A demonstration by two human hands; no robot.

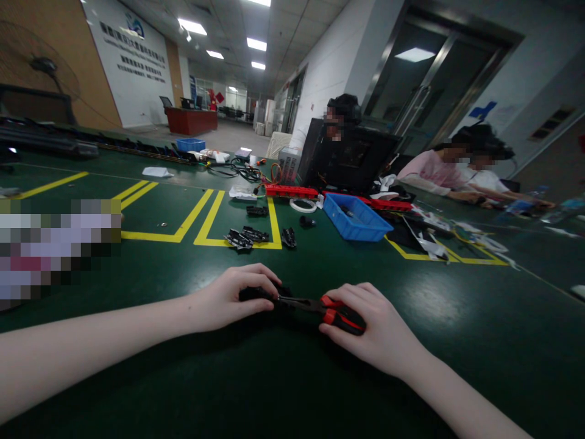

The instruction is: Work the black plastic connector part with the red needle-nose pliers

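My right hand [365, 323] is closed around the red and black handles of long-nose pliers [343, 318]. Their narrow jaws point left and meet a small dark part [256, 294] that my left hand [237, 292] grips between thumb and fingers. Much of that part is hidden by my fingers, and what the jaw tips touch is hard to make out. Both hands are low over the green table [256, 378]. Beyond them lie several black and silver parts [247, 236], inside and beside a yellow-taped outline.
A blue bin [356, 221] stands behind my right hand, with a white tape roll [303, 205] nearby. Red strips [292, 191], cables and a large black case [350, 155] line the back. People sit at the far right. A blurred patch covers the left edge.
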